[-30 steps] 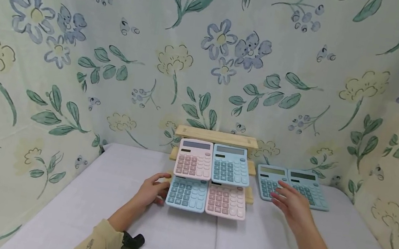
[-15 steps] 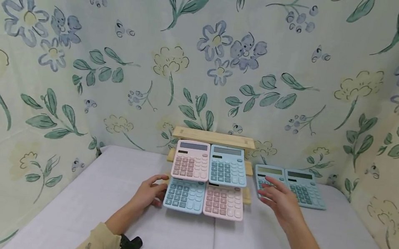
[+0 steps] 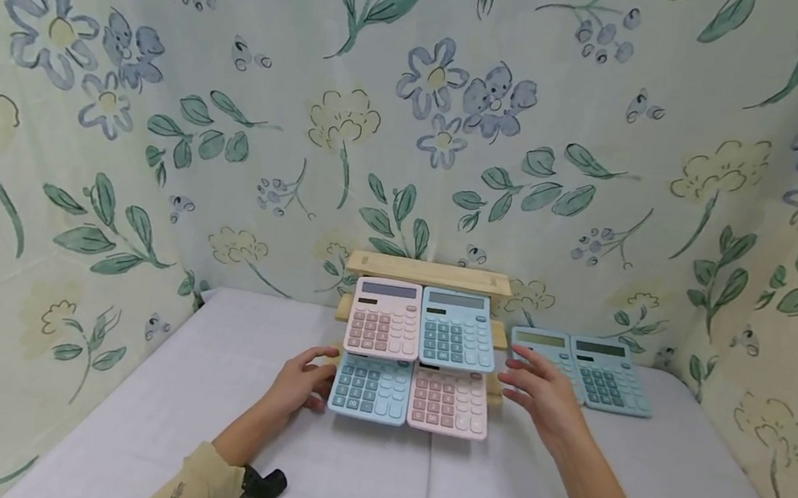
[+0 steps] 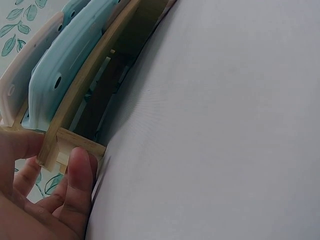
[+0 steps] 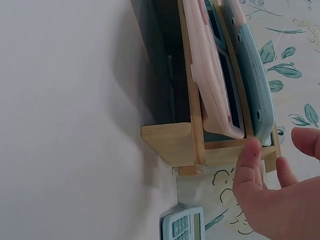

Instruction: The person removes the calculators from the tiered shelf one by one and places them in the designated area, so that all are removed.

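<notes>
Floral cloth (image 3: pixel 285 24): hangs behind the worktop.
Worktop (image 3: pixel 367 489): white-covered; bears the rack near its back edge.
Wooden rack (image 3: pixel 429 272): stepped, loaded with four calculators; might skew or tip if pushed from one end only.
Upper step: upper pink calculator (image 3: pixel 385 319) at the rack's top left corner, upper blue calculator (image 3: pixel 459 330) at top right.
Lower step: lower blue calculator (image 3: pixel 370 388) bottom left, lower pink calculator (image 3: pixel 449 404) bottom right; a jolt could slide them off the front edge.
Worktop's back right corner: inner blue calculator (image 3: pixel 537 339), partly hidden, and outer blue calculator (image 3: pixel 609 376), side by side.
Right hand (image 3: pixel 549 399): fingers apart at the rack's right end, contact unclear; a careless reach could knock the upper blue calculator.
Left hand (image 3: pixel 300 383): fingers and thumb clamped on the rack's left end.
</notes>
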The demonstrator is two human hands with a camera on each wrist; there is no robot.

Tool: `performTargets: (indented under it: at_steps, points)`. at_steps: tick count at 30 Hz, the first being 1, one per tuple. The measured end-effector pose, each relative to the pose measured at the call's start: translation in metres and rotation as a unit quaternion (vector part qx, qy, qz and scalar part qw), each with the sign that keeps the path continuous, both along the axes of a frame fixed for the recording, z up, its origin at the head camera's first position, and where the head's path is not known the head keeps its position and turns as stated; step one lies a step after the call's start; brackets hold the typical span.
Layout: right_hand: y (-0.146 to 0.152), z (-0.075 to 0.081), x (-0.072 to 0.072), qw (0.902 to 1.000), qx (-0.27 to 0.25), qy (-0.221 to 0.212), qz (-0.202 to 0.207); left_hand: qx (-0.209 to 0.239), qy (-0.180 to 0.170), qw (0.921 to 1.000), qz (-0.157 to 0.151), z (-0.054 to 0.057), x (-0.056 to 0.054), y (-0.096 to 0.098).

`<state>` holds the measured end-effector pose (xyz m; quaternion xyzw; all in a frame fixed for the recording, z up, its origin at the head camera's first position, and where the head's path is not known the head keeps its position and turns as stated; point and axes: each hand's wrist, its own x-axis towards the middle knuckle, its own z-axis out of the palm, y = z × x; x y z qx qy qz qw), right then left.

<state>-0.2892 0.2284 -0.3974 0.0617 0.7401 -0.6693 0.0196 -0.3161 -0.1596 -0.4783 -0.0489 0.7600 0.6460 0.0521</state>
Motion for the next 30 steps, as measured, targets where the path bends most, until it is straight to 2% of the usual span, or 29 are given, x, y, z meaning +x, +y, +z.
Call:
performTargets:
  at_steps: [11, 21, 30]
  points:
    - [-0.008, -0.001, -0.005, 0.9998, 0.002, 0.000, 0.022, -0.003, -0.008, 0.9999, 0.005, -0.003, 0.000, -0.001]
    - [-0.012, 0.001, -0.012, 0.9995, 0.001, 0.000, 0.032, -0.001, -0.007, 1.0000, 0.004, 0.000, -0.004, 0.000]
    - [-0.014, 0.001, -0.017, 0.9989, 0.015, 0.014, 0.042, -0.005, -0.005, 1.0000, 0.004, 0.001, -0.003, 0.002]
